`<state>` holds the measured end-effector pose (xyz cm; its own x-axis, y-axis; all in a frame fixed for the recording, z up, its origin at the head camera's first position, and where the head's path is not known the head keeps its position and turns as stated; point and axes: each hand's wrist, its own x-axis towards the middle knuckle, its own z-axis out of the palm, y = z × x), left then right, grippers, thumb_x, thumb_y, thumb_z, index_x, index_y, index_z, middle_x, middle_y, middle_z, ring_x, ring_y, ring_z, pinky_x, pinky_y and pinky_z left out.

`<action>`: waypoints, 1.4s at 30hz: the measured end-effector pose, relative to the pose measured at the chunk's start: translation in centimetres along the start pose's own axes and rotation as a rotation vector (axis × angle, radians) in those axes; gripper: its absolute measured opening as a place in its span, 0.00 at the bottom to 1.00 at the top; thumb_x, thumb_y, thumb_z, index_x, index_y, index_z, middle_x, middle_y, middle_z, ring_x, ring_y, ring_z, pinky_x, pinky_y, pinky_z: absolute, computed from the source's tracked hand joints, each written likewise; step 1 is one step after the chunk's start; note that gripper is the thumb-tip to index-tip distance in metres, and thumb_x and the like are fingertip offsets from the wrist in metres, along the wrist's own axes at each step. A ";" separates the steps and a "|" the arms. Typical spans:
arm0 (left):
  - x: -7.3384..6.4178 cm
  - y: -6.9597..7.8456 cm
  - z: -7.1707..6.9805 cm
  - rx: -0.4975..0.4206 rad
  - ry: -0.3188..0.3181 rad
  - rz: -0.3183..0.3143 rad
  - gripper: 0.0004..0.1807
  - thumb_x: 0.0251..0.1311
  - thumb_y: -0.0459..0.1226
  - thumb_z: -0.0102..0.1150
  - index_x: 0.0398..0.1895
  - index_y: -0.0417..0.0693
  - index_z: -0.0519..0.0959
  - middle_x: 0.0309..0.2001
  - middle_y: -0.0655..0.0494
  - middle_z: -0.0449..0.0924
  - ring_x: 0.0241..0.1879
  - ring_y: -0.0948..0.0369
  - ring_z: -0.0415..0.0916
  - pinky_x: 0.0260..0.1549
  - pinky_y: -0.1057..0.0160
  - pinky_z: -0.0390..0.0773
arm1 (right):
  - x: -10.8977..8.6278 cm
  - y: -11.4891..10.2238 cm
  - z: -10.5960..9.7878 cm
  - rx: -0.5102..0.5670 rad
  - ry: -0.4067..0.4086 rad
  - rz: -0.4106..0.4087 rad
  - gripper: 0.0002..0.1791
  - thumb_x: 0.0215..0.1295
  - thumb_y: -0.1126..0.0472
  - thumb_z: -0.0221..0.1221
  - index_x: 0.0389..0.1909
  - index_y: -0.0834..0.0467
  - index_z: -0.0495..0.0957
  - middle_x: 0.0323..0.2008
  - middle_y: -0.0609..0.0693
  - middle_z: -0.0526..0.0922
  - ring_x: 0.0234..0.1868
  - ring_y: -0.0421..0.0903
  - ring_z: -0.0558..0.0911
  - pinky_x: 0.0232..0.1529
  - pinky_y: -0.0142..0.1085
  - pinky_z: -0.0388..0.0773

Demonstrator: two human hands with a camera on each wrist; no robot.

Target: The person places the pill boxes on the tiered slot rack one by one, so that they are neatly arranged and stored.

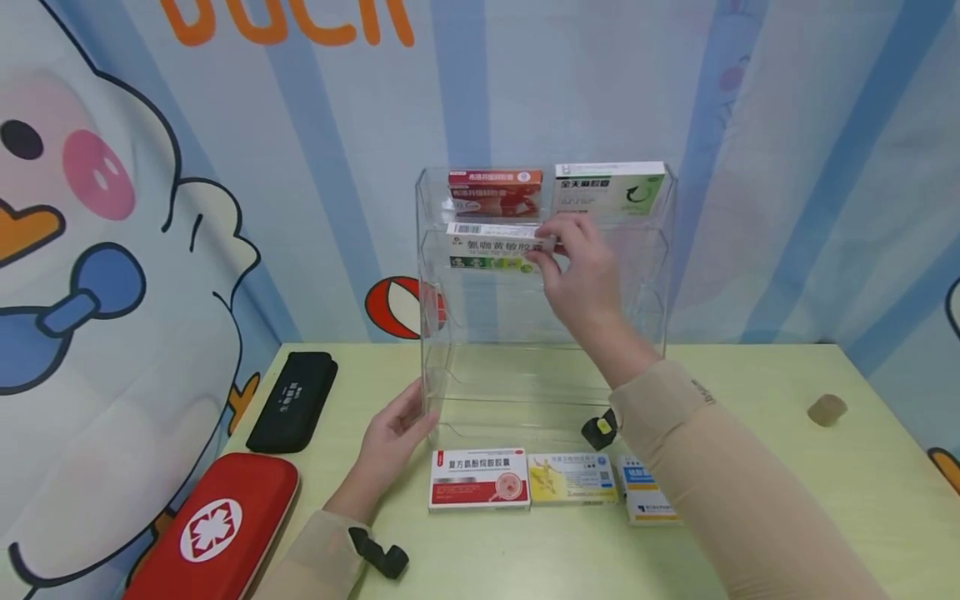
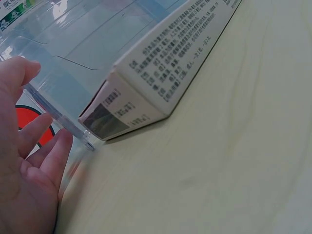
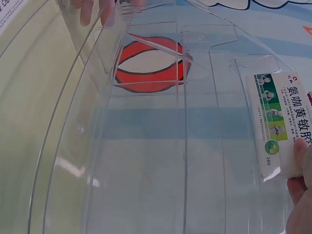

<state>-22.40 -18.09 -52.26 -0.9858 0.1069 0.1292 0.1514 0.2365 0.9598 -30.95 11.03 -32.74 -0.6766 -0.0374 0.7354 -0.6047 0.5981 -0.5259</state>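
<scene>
A clear plastic tiered rack (image 1: 525, 402) stands on the table. With thumb and fingers on either side of its lower left edge, my left hand (image 1: 390, 442) grips the side panel. My right hand (image 1: 585, 275) pinches the right end of a white and green medicine box (image 1: 491, 247) at the second tier from the top; the right wrist view shows the box (image 3: 275, 122) inside that tier, thumb on its front. On the top tier sit a red medicine box (image 1: 495, 193) and a white and green capsule box (image 1: 609, 190), side by side and apart.
Before the rack lie a red and white box (image 1: 478, 480), a yellow and white box (image 1: 572, 480) and a blue and white box (image 1: 647, 492), partly behind my right sleeve. A black case (image 1: 292, 402) and red first-aid case (image 1: 217, 529) lie left. A brown object (image 1: 827, 409) sits right.
</scene>
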 end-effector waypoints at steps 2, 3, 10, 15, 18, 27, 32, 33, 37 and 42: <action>0.0 -0.1 0.0 0.001 -0.001 0.002 0.35 0.78 0.40 0.66 0.85 0.63 0.68 0.83 0.56 0.72 0.81 0.51 0.72 0.74 0.66 0.77 | -0.1 0.1 0.2 0.007 -0.005 0.001 0.14 0.71 0.68 0.71 0.53 0.67 0.81 0.58 0.60 0.82 0.60 0.55 0.86 0.65 0.35 0.88; 0.0 -0.1 0.0 0.000 -0.002 0.001 0.35 0.78 0.40 0.66 0.85 0.62 0.68 0.83 0.56 0.72 0.81 0.51 0.72 0.74 0.66 0.77 | -0.1 0.1 0.2 0.008 -0.006 0.000 0.14 0.70 0.68 0.71 0.53 0.67 0.81 0.58 0.60 0.82 0.60 0.55 0.86 0.65 0.35 0.88; 0.0 -0.1 0.0 -0.009 -0.004 -0.007 0.35 0.78 0.39 0.66 0.85 0.62 0.68 0.83 0.55 0.71 0.82 0.51 0.71 0.77 0.58 0.76 | -0.3 0.1 0.4 -0.015 -0.013 -0.022 0.14 0.72 0.66 0.70 0.54 0.67 0.82 0.60 0.60 0.83 0.61 0.56 0.86 0.66 0.37 0.89; 0.1 -0.2 0.1 -0.005 0.001 -0.002 0.35 0.78 0.40 0.66 0.85 0.63 0.69 0.82 0.56 0.72 0.81 0.51 0.72 0.76 0.58 0.76 | -0.4 0.2 0.5 -0.035 -0.016 -0.037 0.13 0.74 0.66 0.69 0.54 0.66 0.82 0.60 0.60 0.83 0.61 0.56 0.87 0.65 0.38 0.89; 0.2 -0.2 0.1 -0.002 0.004 -0.007 0.35 0.78 0.40 0.67 0.84 0.65 0.69 0.82 0.58 0.72 0.81 0.53 0.72 0.76 0.60 0.76 | -0.4 0.2 0.5 -0.022 -0.013 -0.041 0.13 0.73 0.67 0.69 0.54 0.66 0.82 0.60 0.60 0.83 0.60 0.56 0.87 0.65 0.38 0.89; 0.1 -0.2 0.0 0.007 0.007 -0.015 0.35 0.78 0.42 0.67 0.84 0.65 0.69 0.82 0.59 0.73 0.81 0.53 0.73 0.76 0.56 0.77 | -1.0 0.1 0.3 0.006 -0.010 -0.006 0.15 0.73 0.69 0.68 0.58 0.66 0.82 0.66 0.59 0.82 0.68 0.57 0.83 0.70 0.44 0.86; 0.1 -0.4 0.0 0.008 0.001 -0.007 0.35 0.78 0.42 0.67 0.85 0.65 0.68 0.82 0.58 0.72 0.81 0.53 0.73 0.76 0.57 0.77 | -1.8 0.1 -0.2 0.052 0.023 0.022 0.17 0.72 0.68 0.70 0.59 0.66 0.82 0.68 0.60 0.81 0.71 0.56 0.81 0.74 0.44 0.83; 0.1 -0.4 0.0 0.010 -0.001 -0.004 0.35 0.78 0.42 0.66 0.85 0.64 0.68 0.82 0.57 0.72 0.81 0.53 0.73 0.76 0.56 0.77 | -2.0 0.1 -0.4 0.059 0.030 0.018 0.18 0.72 0.68 0.70 0.59 0.66 0.82 0.68 0.60 0.81 0.70 0.57 0.81 0.74 0.44 0.83; 0.1 -0.3 0.0 0.007 -0.004 0.004 0.35 0.78 0.42 0.66 0.85 0.64 0.68 0.82 0.58 0.72 0.81 0.53 0.73 0.76 0.56 0.77 | -3.3 0.4 -1.3 0.078 0.040 -0.028 0.19 0.71 0.68 0.72 0.59 0.68 0.82 0.64 0.62 0.83 0.65 0.58 0.83 0.72 0.46 0.84; 0.1 -0.2 0.0 0.010 -0.002 0.011 0.35 0.79 0.40 0.66 0.85 0.63 0.68 0.82 0.58 0.72 0.80 0.53 0.73 0.76 0.56 0.76 | -5.4 1.0 -2.4 0.063 0.013 -0.097 0.22 0.70 0.68 0.72 0.61 0.69 0.81 0.60 0.63 0.85 0.60 0.59 0.84 0.71 0.35 0.83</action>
<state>-22.55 -18.15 -52.48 -0.9839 0.1115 0.1395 0.1632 0.2446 0.9558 -26.84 13.79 -36.22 -0.6081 -0.0819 0.7896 -0.6927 0.5405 -0.4774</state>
